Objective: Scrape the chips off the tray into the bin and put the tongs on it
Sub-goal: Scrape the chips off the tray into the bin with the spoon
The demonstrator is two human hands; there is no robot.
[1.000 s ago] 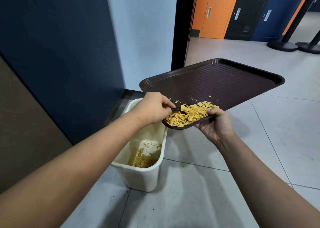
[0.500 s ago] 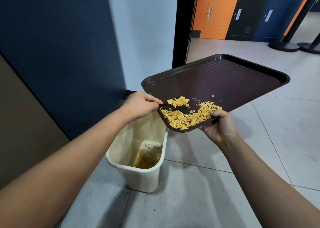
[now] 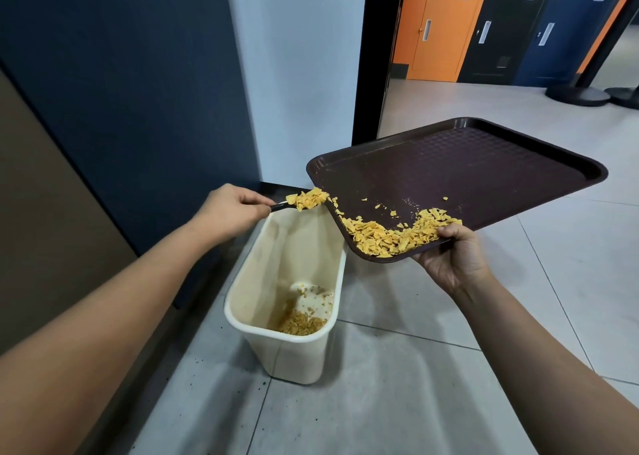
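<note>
Scraping is partway: left hand grips black tongs carrying yellow chips over the cream plastic bin; right hand grips the tilted brown tray, a heap remaining

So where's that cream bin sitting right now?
In the head view the bin stands on the tiled floor at lower centre-left, against the dark blue wall, below the lowered corner of the brown tray.

It looks like a canteen or institutional corridor: grey tiled floor, numbered orange and dark doors at upper right, black stanchion bases beyond the doorway.
</note>
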